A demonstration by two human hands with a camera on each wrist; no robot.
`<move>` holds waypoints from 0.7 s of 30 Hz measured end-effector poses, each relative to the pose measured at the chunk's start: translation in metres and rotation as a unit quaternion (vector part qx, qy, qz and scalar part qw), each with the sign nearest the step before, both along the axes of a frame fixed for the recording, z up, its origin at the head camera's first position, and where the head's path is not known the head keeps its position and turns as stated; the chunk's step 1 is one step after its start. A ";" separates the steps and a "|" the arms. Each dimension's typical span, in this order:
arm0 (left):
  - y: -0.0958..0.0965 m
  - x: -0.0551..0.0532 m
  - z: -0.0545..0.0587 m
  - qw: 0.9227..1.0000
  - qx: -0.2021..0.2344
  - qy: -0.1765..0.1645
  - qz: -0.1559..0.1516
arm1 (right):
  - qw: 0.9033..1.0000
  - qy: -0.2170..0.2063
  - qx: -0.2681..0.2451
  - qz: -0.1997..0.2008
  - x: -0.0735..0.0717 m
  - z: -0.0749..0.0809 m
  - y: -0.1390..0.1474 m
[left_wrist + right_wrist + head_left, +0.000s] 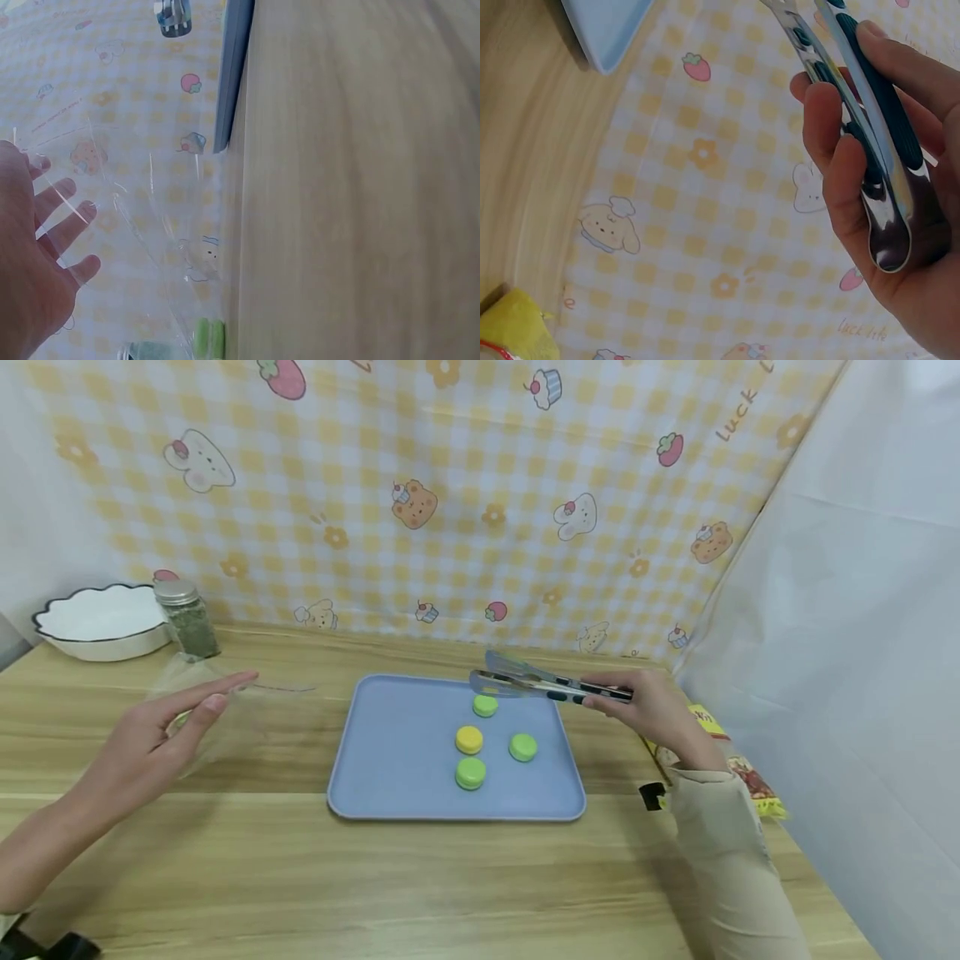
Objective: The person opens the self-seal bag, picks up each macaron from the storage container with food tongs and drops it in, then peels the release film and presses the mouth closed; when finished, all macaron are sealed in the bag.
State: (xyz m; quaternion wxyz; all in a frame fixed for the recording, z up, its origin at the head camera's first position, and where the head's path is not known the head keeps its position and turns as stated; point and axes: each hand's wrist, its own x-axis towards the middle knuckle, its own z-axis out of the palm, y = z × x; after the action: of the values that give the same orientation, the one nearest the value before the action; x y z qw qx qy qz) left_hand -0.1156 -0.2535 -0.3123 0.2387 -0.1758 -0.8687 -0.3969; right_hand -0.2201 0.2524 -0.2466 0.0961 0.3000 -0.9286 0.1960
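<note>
My left hand point(168, 722) is at the left, fingers straight and spread at the mouth of a clear plastic bag point(142, 217) that hangs down toward the table. Low in this bag shows a green macaron point(210, 339). My right hand point(648, 706) grips metal tongs point(573, 687) with dark grip pads by their handles. Their clear tips stand apart over the back right of a blue tray point(397, 752), overlapping a green macaron point(485, 705) from above. A yellow macaron point(469, 740) and two more green macarons lie on the tray.
A white scalloped dish point(105, 622) stands at the back left, next to a lidded jar of green herbs point(191, 627). Right of the tray, a yellow packet point(753, 785) lies behind my forearm. A checked cloth backdrop point(487, 543) rises behind the table.
</note>
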 end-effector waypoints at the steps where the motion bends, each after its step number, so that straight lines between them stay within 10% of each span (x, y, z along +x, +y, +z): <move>1: 0.000 0.000 0.000 1.000 -0.001 0.002 -0.001 | 1.000 -0.002 0.001 0.003 0.000 0.001 0.002; 21: -0.001 0.000 -0.001 0.999 -0.005 0.037 -0.007 | 0.998 0.015 0.056 0.003 -0.003 -0.004 0.004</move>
State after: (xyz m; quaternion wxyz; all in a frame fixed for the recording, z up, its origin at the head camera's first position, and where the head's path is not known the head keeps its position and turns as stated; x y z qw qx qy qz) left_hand -0.1160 -0.2547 -0.3133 0.2675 -0.1974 -0.8598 -0.3876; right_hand -0.2228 0.2560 -0.2503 0.0923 0.3106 -0.9357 0.1396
